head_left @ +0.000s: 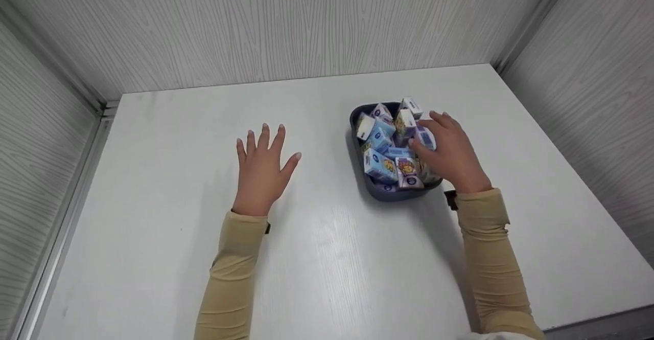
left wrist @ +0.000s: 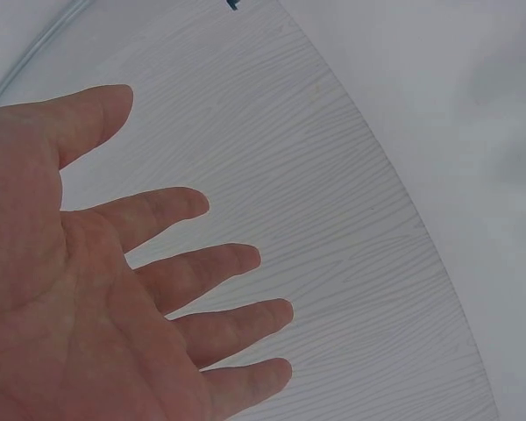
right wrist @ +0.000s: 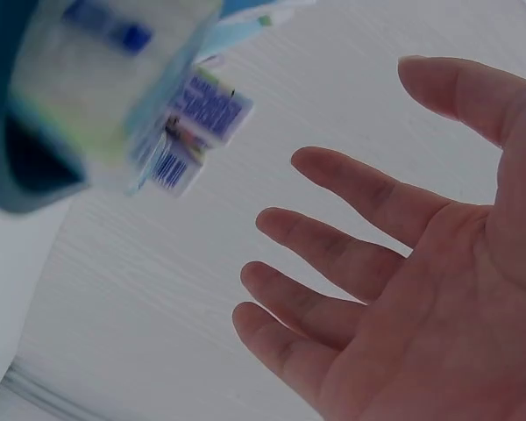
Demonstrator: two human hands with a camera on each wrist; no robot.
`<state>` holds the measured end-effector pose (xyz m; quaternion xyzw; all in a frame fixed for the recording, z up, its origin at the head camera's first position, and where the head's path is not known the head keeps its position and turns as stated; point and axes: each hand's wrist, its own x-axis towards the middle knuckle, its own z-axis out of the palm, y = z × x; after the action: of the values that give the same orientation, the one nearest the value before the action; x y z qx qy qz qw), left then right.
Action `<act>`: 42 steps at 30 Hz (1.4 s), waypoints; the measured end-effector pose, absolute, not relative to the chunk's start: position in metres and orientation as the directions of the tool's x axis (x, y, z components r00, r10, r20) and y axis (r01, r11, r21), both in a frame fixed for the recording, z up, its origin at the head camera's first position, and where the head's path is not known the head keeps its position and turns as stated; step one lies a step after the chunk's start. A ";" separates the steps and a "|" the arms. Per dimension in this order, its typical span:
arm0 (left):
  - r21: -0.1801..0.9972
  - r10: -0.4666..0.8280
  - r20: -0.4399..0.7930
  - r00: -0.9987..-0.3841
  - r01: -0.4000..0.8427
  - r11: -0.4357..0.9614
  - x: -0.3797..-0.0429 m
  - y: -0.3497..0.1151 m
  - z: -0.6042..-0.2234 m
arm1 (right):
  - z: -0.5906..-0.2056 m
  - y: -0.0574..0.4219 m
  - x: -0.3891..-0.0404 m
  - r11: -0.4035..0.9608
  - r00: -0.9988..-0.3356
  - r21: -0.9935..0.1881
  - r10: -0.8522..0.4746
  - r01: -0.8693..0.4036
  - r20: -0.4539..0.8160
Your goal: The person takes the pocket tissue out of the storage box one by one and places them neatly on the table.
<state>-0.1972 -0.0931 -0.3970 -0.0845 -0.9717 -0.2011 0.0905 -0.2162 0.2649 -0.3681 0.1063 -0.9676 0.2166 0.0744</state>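
Observation:
My left hand (head_left: 259,176) is held above the white table with its fingers spread and nothing in it; the left wrist view shows its bare palm (left wrist: 79,307). On the right, my right hand (head_left: 454,158) overlaps the right edge of a dark blue basket (head_left: 388,195) in the head view. Its fingers (right wrist: 333,250) are loosely extended and hold nothing. Small light-blue and purple printed boxes (head_left: 379,166) fill the basket in a jumbled heap, one white-topped box (head_left: 406,120) standing up near its middle. Part of the heap is hidden behind the right hand.
The white table (head_left: 317,258) spreads around the basket and under both arms. Grey wood-grain panels close it in at the back (head_left: 306,28), left (head_left: 41,125) and right (head_left: 603,99). A metal rail (head_left: 61,238) runs along the left side.

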 end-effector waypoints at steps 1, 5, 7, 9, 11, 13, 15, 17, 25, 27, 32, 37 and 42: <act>0.375 0.128 0.209 -0.969 0.200 0.905 -0.197 -0.093 -0.397 | -0.368 0.268 -0.216 0.885 -0.969 -0.407 -0.163 -0.228 0.187; 0.374 0.127 0.201 -0.971 0.196 0.907 -0.197 -0.094 -0.398 | -0.371 0.281 -0.215 0.894 -0.978 -0.410 -0.119 -0.180 0.170; 0.374 0.127 0.203 -0.971 0.197 0.906 -0.197 -0.094 -0.399 | -0.373 0.288 -0.214 0.897 -0.982 -0.414 -0.092 -0.154 0.165; 0.378 0.129 0.204 -0.970 0.200 0.904 -0.197 -0.094 -0.399 | -0.375 0.294 -0.213 0.897 -0.985 -0.422 -0.068 -0.130 0.159; 0.376 0.129 0.209 -0.969 0.202 0.904 -0.198 -0.094 -0.399 | -0.378 0.300 -0.213 0.895 -0.987 -0.432 -0.052 -0.114 0.153; 0.377 0.130 0.211 -0.969 0.204 0.903 -0.199 -0.094 -0.398 | -0.381 0.304 -0.214 0.891 -0.988 -0.442 -0.047 -0.107 0.145; 0.376 0.131 0.213 -0.968 0.205 0.904 -0.200 -0.094 -0.397 | -0.385 0.308 -0.216 0.885 -0.990 -0.452 -0.052 -0.107 0.133; 0.376 0.131 0.213 -0.968 0.205 0.904 -0.200 -0.094 -0.397 | -0.389 0.310 -0.218 0.877 -0.991 -0.468 -0.056 -0.106 0.120; 0.378 0.121 0.185 -0.975 0.184 0.907 -0.199 -0.094 -0.396 | -0.405 0.306 -0.227 0.873 -0.999 -0.486 -0.052 -0.047 0.004; 0.378 0.118 0.177 -0.977 0.178 0.909 -0.198 -0.094 -0.396 | -0.408 0.304 -0.228 0.873 -0.998 -0.486 -0.054 -0.039 -0.017; 0.387 0.119 0.190 -0.974 0.186 0.903 -0.198 -0.096 -0.396 | -0.412 0.302 -0.231 0.862 -0.998 -0.505 -0.061 -0.046 -0.013; 0.391 0.129 0.202 -0.971 0.200 0.898 -0.199 -0.096 -0.396 | -0.417 0.302 -0.233 0.850 -0.998 -0.524 -0.065 -0.059 0.007; 0.388 0.127 0.194 -0.973 0.195 0.901 -0.200 -0.095 -0.397 | -0.422 0.299 -0.235 0.842 -0.999 -0.538 -0.044 -0.048 0.020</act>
<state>-0.1995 -0.0950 -0.3973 -0.0828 -0.9715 -0.2065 0.0822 -0.2353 0.2991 -0.4225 0.0238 -0.9596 0.2802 0.0036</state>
